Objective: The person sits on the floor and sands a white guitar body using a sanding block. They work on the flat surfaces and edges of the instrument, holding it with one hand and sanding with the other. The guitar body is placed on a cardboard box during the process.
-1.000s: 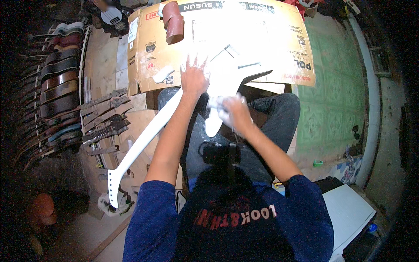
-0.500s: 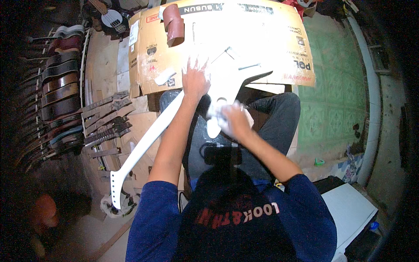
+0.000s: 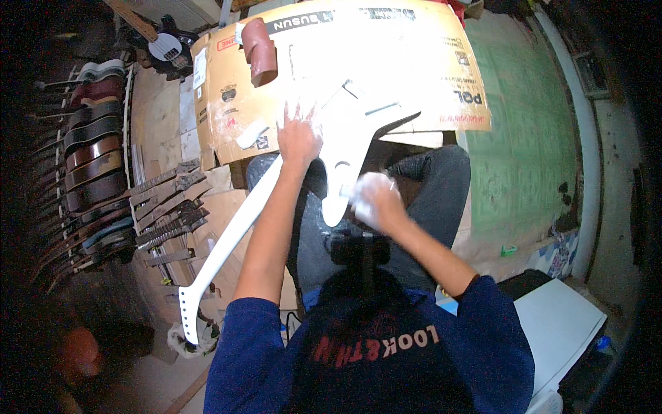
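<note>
An unfinished white electric guitar (image 3: 234, 237) lies across my lap and the cardboard, its neck slanting down to the left. My left hand (image 3: 300, 138) lies flat on the guitar's body beside the neck joint, fingers spread and dusted white. Close by the right edge of the pointed body horn is my right hand (image 3: 378, 200), curled and covered in white dust. Motion smears its fingers, and what they close on, if anything, cannot be made out. A small white block (image 3: 252, 135) rests on the cardboard left of my left hand.
Under the guitar body is a printed cardboard sheet (image 3: 214, 124), bearing a reddish-brown roll (image 3: 262, 58) of sheet material. Finished guitars (image 3: 93, 148) stand in a rack at left, near several loose necks (image 3: 169, 214). A white box-like surface (image 3: 558, 338) stands at lower right.
My right hand has moved a little right and down, off the horn to its edge. My left hand remains on the body. The whole view has shifted slightly.
</note>
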A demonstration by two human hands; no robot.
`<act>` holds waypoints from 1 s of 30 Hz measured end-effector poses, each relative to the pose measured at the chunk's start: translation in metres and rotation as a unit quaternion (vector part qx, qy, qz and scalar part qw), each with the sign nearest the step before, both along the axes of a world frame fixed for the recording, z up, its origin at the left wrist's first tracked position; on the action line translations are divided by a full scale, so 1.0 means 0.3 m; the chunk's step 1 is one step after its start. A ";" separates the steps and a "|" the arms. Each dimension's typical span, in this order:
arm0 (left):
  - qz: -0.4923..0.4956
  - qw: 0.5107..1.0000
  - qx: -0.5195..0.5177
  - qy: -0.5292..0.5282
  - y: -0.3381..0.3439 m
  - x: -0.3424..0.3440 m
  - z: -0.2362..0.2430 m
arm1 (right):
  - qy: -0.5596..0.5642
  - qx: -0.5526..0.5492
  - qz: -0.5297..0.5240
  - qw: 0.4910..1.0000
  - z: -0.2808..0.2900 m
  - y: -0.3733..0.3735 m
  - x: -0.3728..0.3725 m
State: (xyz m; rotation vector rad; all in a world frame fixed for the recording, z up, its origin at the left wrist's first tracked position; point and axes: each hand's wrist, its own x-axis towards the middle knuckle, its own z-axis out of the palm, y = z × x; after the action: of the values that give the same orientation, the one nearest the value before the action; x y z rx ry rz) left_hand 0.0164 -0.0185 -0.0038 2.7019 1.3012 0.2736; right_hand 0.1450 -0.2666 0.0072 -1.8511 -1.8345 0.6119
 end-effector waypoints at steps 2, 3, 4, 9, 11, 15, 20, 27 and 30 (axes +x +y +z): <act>0.001 1.000 -0.003 0.008 -0.012 0.013 0.019 | -0.070 -0.020 -0.173 0.982 0.046 0.133 0.124; 0.004 1.000 0.000 -0.019 -0.002 0.019 0.044 | -0.060 -0.006 -0.197 0.979 0.037 0.165 0.142; -0.001 1.000 0.007 -0.015 -0.003 0.014 0.033 | -0.049 0.007 -0.221 0.974 0.033 0.182 0.149; -0.008 1.000 0.026 -0.003 -0.001 0.006 0.016 | -0.036 0.025 -0.066 0.997 0.059 0.071 0.052; -0.002 1.000 0.004 -0.005 -0.005 0.026 0.038 | -0.101 0.028 -0.160 0.982 -0.047 0.171 0.167; -0.005 1.000 0.019 0.022 -0.011 0.022 0.045 | -0.056 -0.001 -0.235 0.970 -0.041 0.269 0.153; -0.006 1.000 0.015 0.001 -0.008 0.016 0.054 | -0.077 0.018 -0.121 0.990 -0.034 0.183 0.138; -0.014 1.000 -0.014 -0.008 -0.001 0.020 0.070 | -0.056 0.030 -0.227 0.972 -0.057 0.235 0.195; -0.008 1.000 -0.020 -0.004 -0.009 0.031 0.076 | -0.079 0.045 -0.178 0.980 -0.037 0.229 0.221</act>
State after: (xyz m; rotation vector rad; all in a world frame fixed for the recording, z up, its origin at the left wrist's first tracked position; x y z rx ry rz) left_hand 0.0259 -0.0211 0.0190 2.6741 1.2682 0.2542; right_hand 0.2113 -0.1980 -0.0038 -2.1471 -1.5349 0.2565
